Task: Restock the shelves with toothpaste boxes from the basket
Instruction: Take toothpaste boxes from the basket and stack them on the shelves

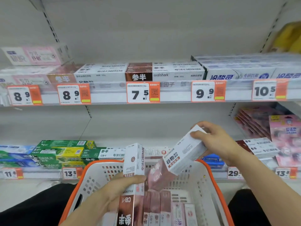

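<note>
A white basket with an orange rim [210,175] sits in front of me, holding several pink and brown toothpaste boxes [157,204]. My left hand [112,191] grips a tall white and brown toothpaste box [133,162], held upright over the basket. Above the basket's right side my right hand [216,142] holds a white toothpaste box with an orange label [184,154] by its far end, tilted. The upper shelf [110,97] carries rows of white and brown boxes [162,73] behind price tags.
The lower shelf holds green and yellow boxes [57,154] at the left and white and brown boxes [259,145] at the right. Pink packets [285,137] hang at the far right. A bare gap on the lower shelf lies behind the basket. My dark trouser knees flank the basket.
</note>
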{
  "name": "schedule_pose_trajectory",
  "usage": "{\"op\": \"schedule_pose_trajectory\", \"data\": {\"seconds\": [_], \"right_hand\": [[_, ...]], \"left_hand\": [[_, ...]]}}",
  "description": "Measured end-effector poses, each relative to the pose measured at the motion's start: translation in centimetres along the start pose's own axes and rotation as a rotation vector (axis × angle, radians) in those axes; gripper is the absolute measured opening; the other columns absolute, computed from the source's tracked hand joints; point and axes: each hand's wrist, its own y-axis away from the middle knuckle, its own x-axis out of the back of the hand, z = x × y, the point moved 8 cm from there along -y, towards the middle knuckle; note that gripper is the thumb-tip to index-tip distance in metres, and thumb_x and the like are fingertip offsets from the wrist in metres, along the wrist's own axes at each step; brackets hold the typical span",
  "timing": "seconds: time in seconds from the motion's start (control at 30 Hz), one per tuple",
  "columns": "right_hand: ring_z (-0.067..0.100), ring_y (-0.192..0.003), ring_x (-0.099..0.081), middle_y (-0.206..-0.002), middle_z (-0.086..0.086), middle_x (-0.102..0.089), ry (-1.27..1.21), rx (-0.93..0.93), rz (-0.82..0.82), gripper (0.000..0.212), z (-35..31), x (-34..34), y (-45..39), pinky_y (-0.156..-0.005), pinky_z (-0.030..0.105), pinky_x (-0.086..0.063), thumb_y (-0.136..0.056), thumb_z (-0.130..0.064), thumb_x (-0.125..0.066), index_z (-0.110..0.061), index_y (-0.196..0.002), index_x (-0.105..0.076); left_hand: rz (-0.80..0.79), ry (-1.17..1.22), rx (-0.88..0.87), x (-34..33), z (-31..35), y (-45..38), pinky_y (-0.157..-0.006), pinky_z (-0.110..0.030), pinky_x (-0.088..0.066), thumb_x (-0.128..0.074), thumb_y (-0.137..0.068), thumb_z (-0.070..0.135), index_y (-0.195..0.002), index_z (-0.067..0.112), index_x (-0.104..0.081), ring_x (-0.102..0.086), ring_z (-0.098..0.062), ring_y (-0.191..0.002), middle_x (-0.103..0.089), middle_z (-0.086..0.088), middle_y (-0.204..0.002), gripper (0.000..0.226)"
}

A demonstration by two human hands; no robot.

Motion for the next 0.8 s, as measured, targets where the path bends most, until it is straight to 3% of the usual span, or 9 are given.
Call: {"op": "schedule_pose_trajectory", "data": {"seconds": [0.07,0.13,0.17,0.3,0.5,0.53,0.67,0.77,0.8], "right_hand": [[0.028,-0.07,-0.074,-0.095,0.014,-0.07,-0.061,-0.029,0.026,0.01,0.3,0.6,0.2,-0.056,0.044,-0.061,-0.096,-0.011,-0.06,-0.004,-0.102,-0.061],[0.029,-0.071,-0.074,-0.093,0.017,-0.071,-0.137,-0.065,0.03,0.012,0.8,0.9,0.4,-0.057,0.044,-0.061,-0.097,-0.012,-0.059,-0.002,-0.104,-0.06],[0.029,-0.072,-0.074,-0.09,0.016,-0.072,-0.172,-0.084,0.024,0.012,1.0,1.1,0.4,-0.058,0.043,-0.061,-0.097,-0.012,-0.058,-0.003,-0.105,-0.06],[0.024,-0.077,-0.076,-0.085,0.01,-0.075,-0.298,-0.144,-0.034,0.018,1.6,1.5,1.0,-0.059,0.04,-0.061,-0.099,-0.016,-0.057,-0.007,-0.114,-0.061],[0.032,-0.1,-0.073,-0.107,0.02,-0.074,-0.338,-0.185,-0.231,0.024,0.7,1.4,2.1,-0.084,0.052,-0.06,-0.094,-0.014,-0.064,-0.003,-0.114,-0.058],[0.034,-0.101,-0.072,-0.109,0.022,-0.073,-0.338,-0.188,-0.274,0.026,0.5,1.4,2.3,-0.084,0.05,-0.06,-0.091,-0.012,-0.067,-0.002,-0.113,-0.057],[0.032,-0.092,-0.071,-0.109,0.023,-0.072,-0.233,-0.157,-0.487,0.049,-1.1,1.3,3.3,-0.071,0.037,-0.06,-0.07,-0.017,-0.09,-0.001,-0.106,-0.061],[0.022,-0.074,-0.066,-0.097,0.015,-0.073,-0.005,-0.094,-0.62,0.049,-3.3,1.4,4.3,-0.061,0.025,-0.052,-0.059,-0.019,-0.094,-0.004,-0.1,-0.072],[0.026,-0.078,-0.069,-0.099,0.015,-0.074,0.076,-0.083,-0.684,0.047,-4.2,1.1,4.8,-0.067,0.028,-0.055,-0.063,-0.014,-0.091,-0.003,-0.105,-0.072]], "left_hand": [[0.007,0.052,-0.057,-0.7,0.8,0.7,-0.077,-0.026,-0.06,-0.09,-0.067,0.035,-0.121,0.006,-0.067,-0.076,-0.022,-0.089,-0.077,-0.012,-0.106,0.066],[0.01,0.192,-0.078,-1.2,1.3,1.0,-0.05,-0.025,-0.057,-0.078,-0.077,0.015,-0.117,-0.002,-0.066,-0.075,-0.027,-0.067,-0.076,-0.021,-0.093,0.045],[0.021,0.265,-0.099,-1.1,1.6,1.2,-0.046,-0.028,-0.056,-0.077,-0.076,0.007,-0.116,-0.005,-0.066,-0.072,-0.031,-0.061,-0.074,-0.025,-0.089,0.044],[0.062,0.359,-0.2,-0.6,4.0,1.6,-0.063,-0.05,-0.062,-0.081,-0.07,0.001,-0.118,-0.004,-0.068,-0.072,-0.041,-0.074,-0.071,-0.032,-0.101,0.05],[0.068,0.181,-0.289,-0.2,8.4,4.7,-0.06,-0.044,-0.061,-0.091,-0.039,0.012,-0.113,-0.003,-0.069,-0.072,-0.037,-0.076,-0.073,-0.027,-0.099,0.078],[0.062,0.185,-0.299,0.0,9.1,5.4,-0.061,-0.045,-0.061,-0.09,-0.039,0.009,-0.112,-0.002,-0.07,-0.073,-0.039,-0.076,-0.073,-0.027,-0.1,0.076],[0.037,0.095,-0.362,0.6,12.3,8.2,-0.096,-0.061,-0.05,-0.09,-0.042,0.007,-0.117,0.006,-0.068,-0.07,-0.044,-0.101,-0.072,-0.023,-0.114,0.079],[0.005,0.02,-0.394,0.9,15.4,9.5,-0.097,-0.059,-0.05,-0.093,-0.04,0.012,-0.103,0.013,-0.077,-0.071,-0.041,-0.1,-0.073,-0.021,-0.112,0.065],[-0.031,-0.014,-0.396,0.5,16.4,9.7,-0.093,-0.056,-0.054,-0.096,-0.037,0.017,-0.1,0.014,-0.078,-0.072,-0.04,-0.098,-0.074,-0.021,-0.109,0.065]]}}
